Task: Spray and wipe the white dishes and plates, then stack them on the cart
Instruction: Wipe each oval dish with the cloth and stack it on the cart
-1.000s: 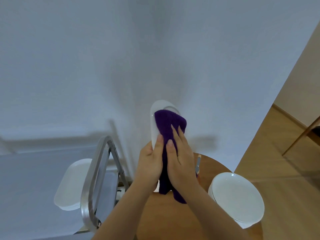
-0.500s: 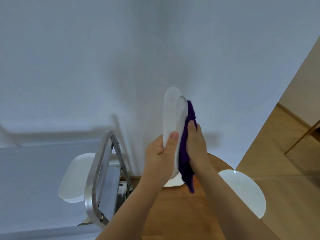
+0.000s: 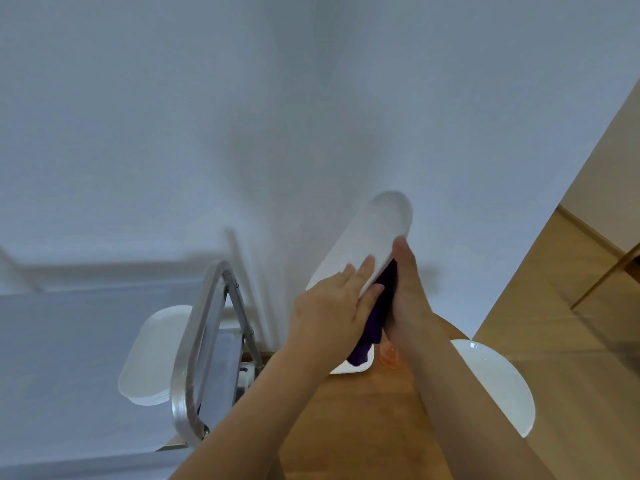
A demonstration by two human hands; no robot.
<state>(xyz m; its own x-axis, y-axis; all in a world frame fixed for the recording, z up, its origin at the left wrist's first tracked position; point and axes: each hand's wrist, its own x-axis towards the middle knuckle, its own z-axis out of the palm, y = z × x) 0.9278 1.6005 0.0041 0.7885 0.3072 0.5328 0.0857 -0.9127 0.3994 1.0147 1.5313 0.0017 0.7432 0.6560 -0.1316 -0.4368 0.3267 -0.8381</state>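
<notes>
Currently: one white oblong dish [image 3: 374,233], held tilted above the round wooden table [image 3: 363,417], under wiping.

Left hand [image 3: 332,310]: fingers laid nearly straight over the dish's near end, supporting it. Right hand [image 3: 408,299]: presses a purple cloth [image 3: 375,317] against the dish's right face; finger curl hidden. Stacked white dishes [image 3: 152,358] on the cart [image 3: 194,344], far left. Round white plates [image 3: 498,386] at the table's right edge. Another white dish [image 3: 353,367] lies beneath the cloth.

White wall [image 3: 207,116], round wooden table [image 3: 363,427], wooden floor [image 3: 571,306].
</notes>
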